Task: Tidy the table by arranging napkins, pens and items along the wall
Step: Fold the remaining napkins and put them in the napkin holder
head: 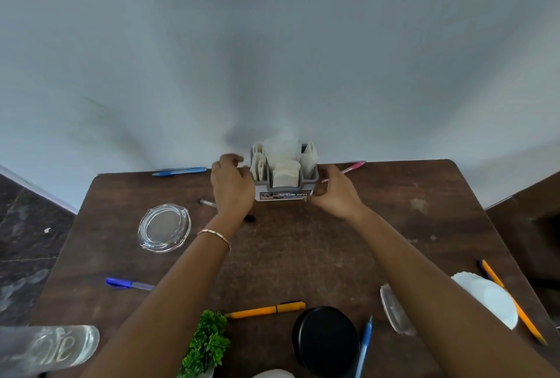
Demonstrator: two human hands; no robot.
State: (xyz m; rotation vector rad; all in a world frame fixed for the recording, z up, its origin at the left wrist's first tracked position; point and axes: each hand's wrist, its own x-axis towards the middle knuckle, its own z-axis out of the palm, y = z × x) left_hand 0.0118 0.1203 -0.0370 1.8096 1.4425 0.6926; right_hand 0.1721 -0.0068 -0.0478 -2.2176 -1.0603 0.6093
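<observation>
**Gripping the holder (285, 188) at the far edge**

Both hands grasp it: left hand (231, 186) curled round its left side, right hand (333, 192) at its right front corner. It stands at the table's (303, 250) far edge, by the wall (272, 44), stuffed with napkins (280, 152). Bare wood lies between the forearms. A dark pen (206, 202) is half hidden under the left hand, and a pink pen (354, 165) sits behind the right.

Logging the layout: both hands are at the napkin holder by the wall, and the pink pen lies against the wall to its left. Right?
Wrong side: in the head view the pink pen lies against the wall to the right of the napkin holder. The left hand and right hand are at it.
</observation>
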